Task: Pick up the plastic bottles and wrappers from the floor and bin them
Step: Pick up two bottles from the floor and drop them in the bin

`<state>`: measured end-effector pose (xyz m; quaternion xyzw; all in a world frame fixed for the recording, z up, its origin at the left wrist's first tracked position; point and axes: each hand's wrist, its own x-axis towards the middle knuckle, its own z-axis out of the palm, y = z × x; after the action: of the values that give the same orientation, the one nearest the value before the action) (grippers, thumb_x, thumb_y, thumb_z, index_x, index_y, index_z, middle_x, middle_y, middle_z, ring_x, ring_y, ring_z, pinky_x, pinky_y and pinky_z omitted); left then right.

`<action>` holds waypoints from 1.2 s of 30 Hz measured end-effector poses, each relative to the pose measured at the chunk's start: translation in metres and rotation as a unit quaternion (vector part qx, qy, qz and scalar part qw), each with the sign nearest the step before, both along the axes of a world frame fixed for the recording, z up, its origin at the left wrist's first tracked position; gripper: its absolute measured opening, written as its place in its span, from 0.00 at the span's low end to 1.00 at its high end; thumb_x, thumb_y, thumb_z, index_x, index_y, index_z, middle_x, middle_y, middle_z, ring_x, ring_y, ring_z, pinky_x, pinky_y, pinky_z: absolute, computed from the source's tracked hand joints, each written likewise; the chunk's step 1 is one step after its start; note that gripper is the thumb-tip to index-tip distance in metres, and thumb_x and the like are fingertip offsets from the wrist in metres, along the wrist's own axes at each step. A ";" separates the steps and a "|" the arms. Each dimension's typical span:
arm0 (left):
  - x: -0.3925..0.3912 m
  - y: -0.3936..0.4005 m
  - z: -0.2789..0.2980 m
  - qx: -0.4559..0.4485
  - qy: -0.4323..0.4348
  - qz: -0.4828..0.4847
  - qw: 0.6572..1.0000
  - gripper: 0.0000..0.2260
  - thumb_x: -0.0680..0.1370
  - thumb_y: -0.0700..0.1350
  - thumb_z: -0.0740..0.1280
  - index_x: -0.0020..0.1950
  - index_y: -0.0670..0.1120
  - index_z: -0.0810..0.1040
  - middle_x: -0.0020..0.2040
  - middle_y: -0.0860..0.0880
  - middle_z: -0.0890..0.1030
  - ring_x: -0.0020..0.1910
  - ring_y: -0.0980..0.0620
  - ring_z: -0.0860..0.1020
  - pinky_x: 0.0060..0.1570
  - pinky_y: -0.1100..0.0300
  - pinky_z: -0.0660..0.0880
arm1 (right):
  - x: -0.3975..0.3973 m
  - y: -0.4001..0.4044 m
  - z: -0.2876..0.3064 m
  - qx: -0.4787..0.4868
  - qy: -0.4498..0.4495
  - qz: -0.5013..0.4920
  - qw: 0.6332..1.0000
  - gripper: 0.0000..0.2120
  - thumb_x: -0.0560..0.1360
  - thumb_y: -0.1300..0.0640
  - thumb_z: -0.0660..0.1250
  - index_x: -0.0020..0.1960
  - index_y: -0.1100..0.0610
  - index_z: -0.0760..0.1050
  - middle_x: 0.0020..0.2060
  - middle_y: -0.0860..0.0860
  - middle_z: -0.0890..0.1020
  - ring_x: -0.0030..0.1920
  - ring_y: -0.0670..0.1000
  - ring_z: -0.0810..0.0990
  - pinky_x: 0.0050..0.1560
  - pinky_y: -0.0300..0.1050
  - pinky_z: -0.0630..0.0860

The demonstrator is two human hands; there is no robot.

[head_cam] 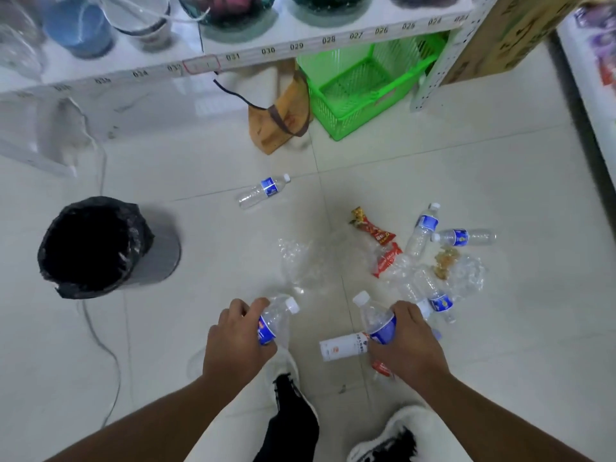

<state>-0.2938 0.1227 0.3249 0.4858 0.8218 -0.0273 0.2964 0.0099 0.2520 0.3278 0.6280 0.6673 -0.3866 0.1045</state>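
My left hand [235,341] grips a clear blue-labelled plastic bottle [278,316], cap pointing up and right. My right hand [408,343] holds a second blue-labelled bottle [376,318], cap up and left. A bin with a black liner [96,245] stands open on the floor to the left. On the floor lie a white-labelled bottle [343,346], a lone bottle [263,190] further off, two bottles [423,228] at the right, another bottle [436,303] beside my right hand, red wrappers [373,228] and crumpled clear plastic [298,265].
A white numbered shelf [266,50] runs across the top. Under it sit a green plastic crate [363,88] and a brown paper bag [283,118]. A thin cable [100,345] trails over the tiles at left. My shoes [383,441] are at the bottom.
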 end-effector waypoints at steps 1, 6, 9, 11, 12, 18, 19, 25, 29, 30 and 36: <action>-0.008 0.002 0.003 -0.001 -0.003 -0.001 1.000 0.32 0.66 0.55 0.75 0.70 0.59 0.74 0.48 0.54 0.69 0.43 0.50 0.72 0.37 0.53 0.76 | -0.007 0.001 -0.001 -0.004 0.002 0.009 1.000 0.30 0.65 0.42 0.79 0.60 0.49 0.69 0.60 0.46 0.73 0.53 0.52 0.78 0.51 0.57 0.83; -0.035 0.002 -0.003 0.000 0.010 -0.003 1.000 0.31 0.67 0.55 0.76 0.69 0.58 0.73 0.50 0.53 0.70 0.47 0.47 0.74 0.42 0.50 0.78 | -0.040 0.013 -0.028 0.003 -0.027 0.079 0.997 0.38 0.63 0.36 0.77 0.67 0.46 0.67 0.80 0.48 0.57 0.67 0.58 0.75 0.56 0.54 0.79; -0.048 0.004 -0.027 -0.007 0.012 0.007 1.000 0.31 0.68 0.55 0.77 0.70 0.58 0.73 0.52 0.52 0.70 0.50 0.46 0.74 0.45 0.49 0.77 | -0.059 0.018 -0.053 0.026 -0.039 0.142 0.989 0.41 0.63 0.33 0.76 0.69 0.44 0.65 0.81 0.46 0.52 0.69 0.57 0.72 0.52 0.51 0.76; -0.054 0.007 -0.052 -0.009 0.010 0.009 1.000 0.31 0.69 0.55 0.77 0.71 0.58 0.72 0.52 0.52 0.70 0.52 0.44 0.75 0.47 0.49 0.76 | -0.072 0.019 -0.077 0.031 -0.038 0.169 0.984 0.42 0.62 0.33 0.76 0.70 0.44 0.65 0.82 0.45 0.49 0.72 0.57 0.69 0.53 0.53 0.78; -0.057 0.009 -0.068 -0.011 0.010 0.009 1.000 0.31 0.69 0.55 0.77 0.71 0.58 0.72 0.52 0.52 0.70 0.52 0.44 0.75 0.47 0.49 0.76 | -0.081 0.020 -0.093 0.030 -0.042 0.185 0.981 0.43 0.62 0.33 0.76 0.71 0.44 0.65 0.82 0.45 0.48 0.74 0.57 0.66 0.55 0.55 0.79; -0.113 0.024 -0.210 -0.007 0.020 -0.087 0.996 0.32 0.68 0.56 0.77 0.70 0.59 0.72 0.51 0.53 0.69 0.48 0.48 0.72 0.44 0.52 0.73 | -0.150 0.050 -0.245 0.037 -0.084 0.325 0.941 0.42 0.58 0.30 0.76 0.68 0.41 0.68 0.85 0.46 0.40 0.85 0.65 0.47 0.73 0.72 0.68; -0.124 0.025 -0.236 -0.001 0.017 -0.093 0.995 0.32 0.68 0.56 0.77 0.71 0.59 0.72 0.51 0.53 0.69 0.49 0.49 0.72 0.44 0.52 0.73 | -0.161 0.058 -0.276 0.040 -0.089 0.333 0.938 0.41 0.58 0.30 0.76 0.67 0.40 0.68 0.85 0.45 0.39 0.85 0.66 0.44 0.74 0.75 0.64; -0.169 0.019 -0.330 0.013 -0.021 -0.065 0.998 0.33 0.68 0.56 0.79 0.70 0.60 0.70 0.53 0.54 0.71 0.50 0.50 0.74 0.46 0.52 0.76 | -0.183 0.054 -0.404 0.010 -0.091 0.261 0.961 0.41 0.59 0.37 0.78 0.70 0.43 0.70 0.77 0.49 0.59 0.76 0.66 0.57 0.63 0.68 0.78; -0.169 0.013 -0.309 -0.014 -0.020 -0.045 0.999 0.32 0.68 0.55 0.79 0.69 0.59 0.71 0.53 0.52 0.72 0.51 0.44 0.76 0.50 0.46 0.80 | -0.166 0.014 -0.380 0.087 -0.040 0.180 0.979 0.37 0.64 0.44 0.78 0.68 0.56 0.71 0.59 0.56 0.72 0.60 0.61 0.69 0.54 0.56 0.77; -0.166 0.012 -0.295 -0.019 -0.019 -0.037 0.999 0.32 0.68 0.55 0.79 0.69 0.59 0.71 0.53 0.51 0.72 0.51 0.43 0.77 0.49 0.46 0.80 | -0.162 0.006 -0.361 0.091 -0.039 0.176 0.979 0.37 0.64 0.44 0.78 0.67 0.56 0.71 0.58 0.56 0.73 0.59 0.60 0.70 0.55 0.54 0.76; -0.148 0.019 -0.168 -0.018 -0.038 0.008 0.999 0.33 0.69 0.56 0.79 0.70 0.57 0.71 0.54 0.50 0.74 0.52 0.44 0.78 0.50 0.44 0.82 | -0.150 -0.011 -0.202 0.083 -0.039 0.182 0.979 0.33 0.63 0.43 0.78 0.63 0.53 0.71 0.55 0.51 0.72 0.55 0.54 0.68 0.53 0.49 0.77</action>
<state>-0.4417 0.1420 0.1570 0.4742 0.8134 -0.0217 0.3363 -0.1401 0.2406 0.1263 0.5170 0.7957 -0.2797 0.1463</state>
